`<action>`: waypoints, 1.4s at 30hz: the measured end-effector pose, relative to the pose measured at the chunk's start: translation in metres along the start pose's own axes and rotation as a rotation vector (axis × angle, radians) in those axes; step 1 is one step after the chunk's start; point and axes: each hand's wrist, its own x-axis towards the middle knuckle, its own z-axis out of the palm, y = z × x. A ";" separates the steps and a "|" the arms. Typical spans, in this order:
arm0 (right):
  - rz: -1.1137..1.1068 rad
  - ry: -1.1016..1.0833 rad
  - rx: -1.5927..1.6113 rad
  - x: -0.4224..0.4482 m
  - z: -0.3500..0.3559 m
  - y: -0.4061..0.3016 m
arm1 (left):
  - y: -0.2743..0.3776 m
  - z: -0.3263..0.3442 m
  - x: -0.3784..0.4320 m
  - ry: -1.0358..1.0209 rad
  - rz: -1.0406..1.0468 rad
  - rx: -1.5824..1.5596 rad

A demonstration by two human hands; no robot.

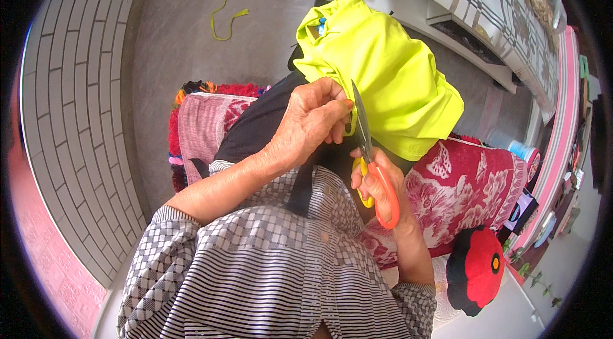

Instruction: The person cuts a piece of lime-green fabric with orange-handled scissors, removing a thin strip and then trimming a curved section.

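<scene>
A neon yellow-green piece of fabric [383, 66], which looks like a garment, lies bunched across my knees. My left hand [313, 121] pinches its near edge between thumb and fingers. In my right hand [383, 181] is a pair of scissors [362, 123] with one orange and one yellow handle loop. The blades point away from me, alongside the pinched edge and just right of my left fingertips. They look nearly closed; whether any cloth lies between them cannot be told.
A thin yellow-green fabric strip [221, 22] lies on the grey floor [177, 42]. Beneath me is a red-and-white patterned cover [459, 185]; a red-and-black cushion [483, 267] sits at right. A table with a patterned cloth [483, 18] stands ahead right, a white brick-patterned surface [79, 113] at left.
</scene>
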 end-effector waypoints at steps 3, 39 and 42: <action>-0.026 0.003 -0.045 0.002 -0.001 0.001 | 0.001 -0.002 0.000 -0.010 -0.007 -0.010; 0.051 -0.024 -0.097 0.008 0.003 -0.010 | -0.004 -0.012 -0.003 0.014 -0.020 -0.043; 0.068 0.006 -0.085 0.008 0.005 -0.013 | -0.004 -0.012 -0.003 0.014 -0.046 -0.058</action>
